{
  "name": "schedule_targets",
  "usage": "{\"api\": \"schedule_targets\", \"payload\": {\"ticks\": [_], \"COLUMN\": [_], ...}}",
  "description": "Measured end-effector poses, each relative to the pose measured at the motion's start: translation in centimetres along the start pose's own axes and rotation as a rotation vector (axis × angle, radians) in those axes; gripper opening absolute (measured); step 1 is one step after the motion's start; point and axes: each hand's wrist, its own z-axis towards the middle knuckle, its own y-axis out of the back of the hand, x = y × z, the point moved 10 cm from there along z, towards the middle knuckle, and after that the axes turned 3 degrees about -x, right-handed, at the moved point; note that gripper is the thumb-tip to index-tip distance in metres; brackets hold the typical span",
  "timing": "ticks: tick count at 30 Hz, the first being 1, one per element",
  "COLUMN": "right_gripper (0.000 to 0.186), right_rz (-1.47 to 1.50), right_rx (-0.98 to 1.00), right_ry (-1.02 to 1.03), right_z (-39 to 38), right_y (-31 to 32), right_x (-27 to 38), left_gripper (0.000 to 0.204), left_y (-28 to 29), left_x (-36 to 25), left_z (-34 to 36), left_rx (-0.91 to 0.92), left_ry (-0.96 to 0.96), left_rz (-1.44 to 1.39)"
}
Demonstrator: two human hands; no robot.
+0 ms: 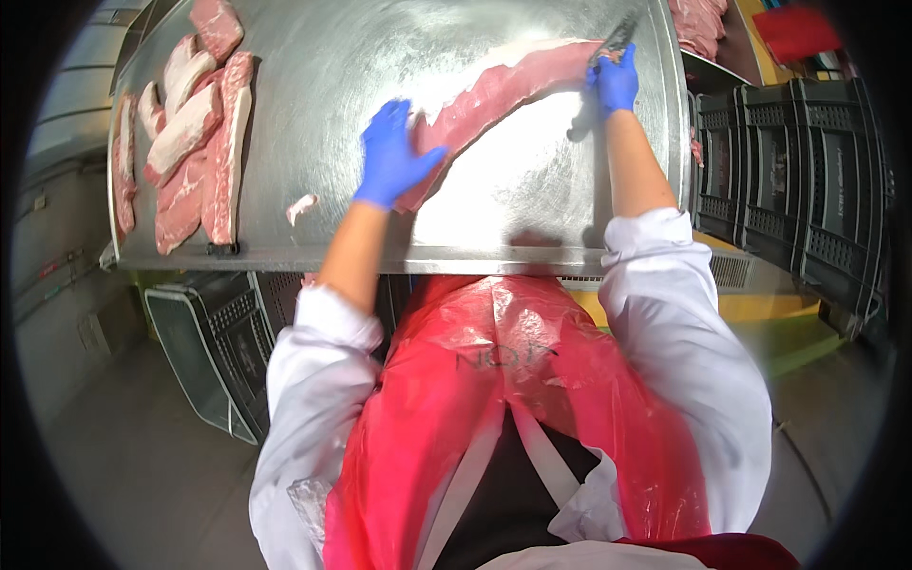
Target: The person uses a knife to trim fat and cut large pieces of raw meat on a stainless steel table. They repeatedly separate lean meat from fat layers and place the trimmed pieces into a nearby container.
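Observation:
A long strip of pork loin [513, 87] with a pale fat edge lies slantwise over the steel table [313, 66]. My left hand [391, 157], in a blue glove, is open at the strip's near-left end, thumb stretched across the meat. At the far right end, my right hand [617, 84], also blue-gloved, is closed round a knife [622, 34]. Its blade points away from me, beside the tip of the meat; the handle is mostly hidden in the hand. A small scrap of trimming [302, 206] sits on the metal left of my left hand.
Several cut pork pieces [195, 128] are heaped at the table's left end. More meat [698, 27] is beyond the far right corner, near a blurred red object [796, 34]. Dark plastic crates [793, 180] stand on the right, and another crate [204, 351] is below the table's left front edge.

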Motion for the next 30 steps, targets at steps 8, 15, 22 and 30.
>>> {"api": "schedule_targets", "payload": {"ticks": [8, 15, 22, 30], "right_gripper": [0.079, 0.076, 0.081, 0.081], "right_rz": [-0.337, -0.347, -0.048, -0.093], "right_rx": [-0.028, -0.066, -0.032, 0.101], "right_ry": [-0.109, -0.02, -0.203, -0.346], "right_z": [-2.0, -4.6, -5.6, -6.1], "right_y": [1.0, 0.4, 0.3, 1.3], "right_x": [0.8, 2.4, 1.3, 0.4], "left_gripper": [0.068, 0.047, 0.043, 0.02], "left_y": [-7.0, -15.6, -25.1, -20.7], "left_x": [-3.9, -8.9, -15.1, -13.8], "left_z": [-0.9, 21.9, 27.0, 23.0], "left_rx": [0.741, 0.392, 0.694, 0.748], "left_ry": [-0.252, -0.014, -0.163, 0.264], "left_rz": [-0.047, -0.541, -0.466, -0.848]}}
